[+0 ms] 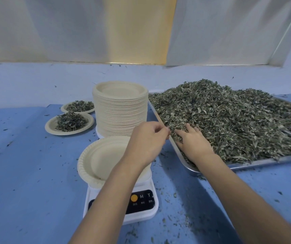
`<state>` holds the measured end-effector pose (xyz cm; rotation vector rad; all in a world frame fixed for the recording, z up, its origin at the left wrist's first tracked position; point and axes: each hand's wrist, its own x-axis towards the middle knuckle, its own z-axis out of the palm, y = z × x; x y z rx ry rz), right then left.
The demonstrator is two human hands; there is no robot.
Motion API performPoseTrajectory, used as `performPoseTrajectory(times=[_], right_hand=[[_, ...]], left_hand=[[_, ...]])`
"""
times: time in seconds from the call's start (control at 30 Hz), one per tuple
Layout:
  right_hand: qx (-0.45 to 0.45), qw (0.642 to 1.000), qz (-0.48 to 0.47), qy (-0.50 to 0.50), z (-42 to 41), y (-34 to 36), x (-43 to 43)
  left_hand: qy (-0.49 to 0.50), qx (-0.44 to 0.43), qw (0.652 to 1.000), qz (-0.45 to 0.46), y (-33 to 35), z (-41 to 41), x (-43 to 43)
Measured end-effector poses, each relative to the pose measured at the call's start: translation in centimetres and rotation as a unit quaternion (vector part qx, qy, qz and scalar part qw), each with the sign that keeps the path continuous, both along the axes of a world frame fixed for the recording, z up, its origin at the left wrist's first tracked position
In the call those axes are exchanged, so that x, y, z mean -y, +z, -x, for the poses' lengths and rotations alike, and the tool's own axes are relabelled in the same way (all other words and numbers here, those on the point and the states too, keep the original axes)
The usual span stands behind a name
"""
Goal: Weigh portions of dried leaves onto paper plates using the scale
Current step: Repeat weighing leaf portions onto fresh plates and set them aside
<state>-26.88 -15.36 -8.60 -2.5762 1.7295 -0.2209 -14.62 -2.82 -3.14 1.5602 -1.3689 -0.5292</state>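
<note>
Two hands: right hand [194,143] flat, spread in leaves [229,118]; left hand [146,140] curled, hold unclear. Tray [257,162] long axis left-right.

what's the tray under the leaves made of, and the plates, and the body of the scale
Tray: looks like metal, probably stainless steel, given the silvery, glossy rim with reflections. Plate on the scale and the stack: matte cream moulded paper or pulp with fluted rims; which fibre is unclear. Scale: smooth white plastic by the look, with a dark button panel.

blue table [26,173] carries scale [141,211], plate stack [121,110], two filled plates [69,124], leaf tray [264,162].
</note>
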Motion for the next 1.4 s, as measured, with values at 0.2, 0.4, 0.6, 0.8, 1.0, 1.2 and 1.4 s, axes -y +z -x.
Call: performPoseTrajectory(times=[0.2,0.4,0.6,0.8,1.0,1.2,1.4], right_hand=[[0.051,0.997,0.066,0.004,0.0,0.3,-0.6],[0.313,0.941,0.124,-0.042,0.7,1.0,-0.7],[0.632,0.77,0.05,-0.075,1.7,1.6,0.0],[0.81,0.567,-0.102,-0.108,2.2,2.2,0.3],[0.874,0.433,-0.189,-0.108,1.9,3.3,0.2],[0.889,0.411,-0.188,-0.078,1.5,4.7,0.3],[0.889,0.391,-0.225,-0.082,1.2,4.3,-0.3]], left_hand=[[0.033,-0.03,0.999,0.002,-0.2,0.4,0.1],[0.043,-0.387,0.92,-0.053,0.0,2.4,2.1],[0.065,-0.554,0.826,-0.08,-0.7,5.5,5.6],[0.049,-0.608,0.789,-0.071,-1.4,7.7,6.7],[0.037,-0.616,0.786,-0.043,-1.5,8.3,6.7],[0.013,-0.562,0.823,-0.079,-1.8,8.1,6.7],[0.023,-0.572,0.817,-0.066,-1.8,7.8,6.8]])
